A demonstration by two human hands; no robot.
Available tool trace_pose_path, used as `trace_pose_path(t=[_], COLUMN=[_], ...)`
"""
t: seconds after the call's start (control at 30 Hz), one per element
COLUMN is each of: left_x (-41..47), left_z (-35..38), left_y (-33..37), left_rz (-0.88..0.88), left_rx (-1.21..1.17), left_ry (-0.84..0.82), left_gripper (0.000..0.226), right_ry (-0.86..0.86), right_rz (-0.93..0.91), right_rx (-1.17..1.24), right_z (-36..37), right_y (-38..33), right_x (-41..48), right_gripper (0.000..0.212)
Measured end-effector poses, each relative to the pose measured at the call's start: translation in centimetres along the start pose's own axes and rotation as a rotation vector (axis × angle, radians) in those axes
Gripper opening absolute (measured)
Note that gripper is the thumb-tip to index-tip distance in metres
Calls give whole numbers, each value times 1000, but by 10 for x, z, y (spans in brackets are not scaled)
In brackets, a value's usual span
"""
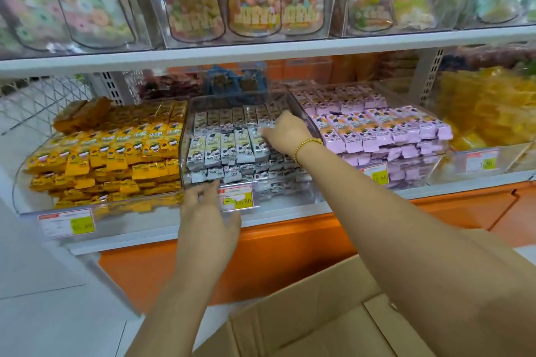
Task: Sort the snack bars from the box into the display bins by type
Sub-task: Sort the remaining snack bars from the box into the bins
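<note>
Cardboard box (pixel 304 324) seen nearest, flaps open, below both forearms; its contents are not shown. Left hand (pixel 207 211) is held just in front of the middle bin's front wall, fingers spread and released, nothing grasped; a price tag (pixel 237 197) is noted just right of its fingertips. Right hand (pixel 285 132), a bead bracelet (pixel 306 146) at the wrist, is reached further in, above and right of the left hand, fingertips laid on the top row of grey snack bars (pixel 229 148) in the middle bin (pixel 185 136); whether a bar is pinched cannot be told. Left of the hands, yellow snack bars (pixel 110 159) are stacked in their own bin. Right of the right hand, purple snack bars (pixel 383 130) are stacked likewise. Above and beyond, an upper shelf (pixel 261 51) with bagged sweets is recorded.
</note>
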State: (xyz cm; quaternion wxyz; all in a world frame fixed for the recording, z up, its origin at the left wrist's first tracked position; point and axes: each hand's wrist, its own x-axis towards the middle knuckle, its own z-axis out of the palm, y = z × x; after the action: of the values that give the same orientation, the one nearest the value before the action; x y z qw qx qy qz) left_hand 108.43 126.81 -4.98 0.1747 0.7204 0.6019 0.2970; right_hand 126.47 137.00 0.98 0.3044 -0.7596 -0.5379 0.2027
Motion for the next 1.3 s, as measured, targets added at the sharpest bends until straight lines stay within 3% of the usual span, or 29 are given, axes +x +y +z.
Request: trace_pose_path(t=[0.1,0.2,0.33,0.47,0.57,0.67,0.77,0.83,1.0,1.1,1.23,1.3], left_x=[-12,-27,-57,-100,-138,-177,-208,-226,-266,-285,-311,-320], left_z=[-3,-3,19,71,114,161,206,232,279,290,296,296], left_y=[1,10,29,24,9,-9,-26,-34,-39,-40,-36,-28], left_rz=[55,110,200,211,123,-10,-153,-255,-434,-429,-350,-284], left_rx=[40,-18,-114,-31,102,209,216,156,-53,35,167,296], left_ry=[-32,-13,-164,-418,-656,-778,-855,-902,-1175,-1332,-1390,-1429], left_gripper=[66,61,18,10,25,46,57,52,8,24,12,31], right_ry=[124,157,-3,-211,-361,-450,-482,-399,-182,-243,-330,-326], right_rz=[-169,-331,-382,-202,87,352,554,656,645,578,545,537], right_rx=[52,79,15,-228,-385,-524,-531,-485,-322,-283,-340,-385], right_z=[-13,-28,-37,-37,-35,-34,-34,-31,-21,-12,5,11], right_y=[20,52,124,229,316,393,452,479,509,521,541,549], right_x=[-27,-74,-138,-181,-203,-229,-257,-268,-256,-247,-242,-238], right_gripper=[15,26,21,13,24,30,41,38,33,43,66,61])
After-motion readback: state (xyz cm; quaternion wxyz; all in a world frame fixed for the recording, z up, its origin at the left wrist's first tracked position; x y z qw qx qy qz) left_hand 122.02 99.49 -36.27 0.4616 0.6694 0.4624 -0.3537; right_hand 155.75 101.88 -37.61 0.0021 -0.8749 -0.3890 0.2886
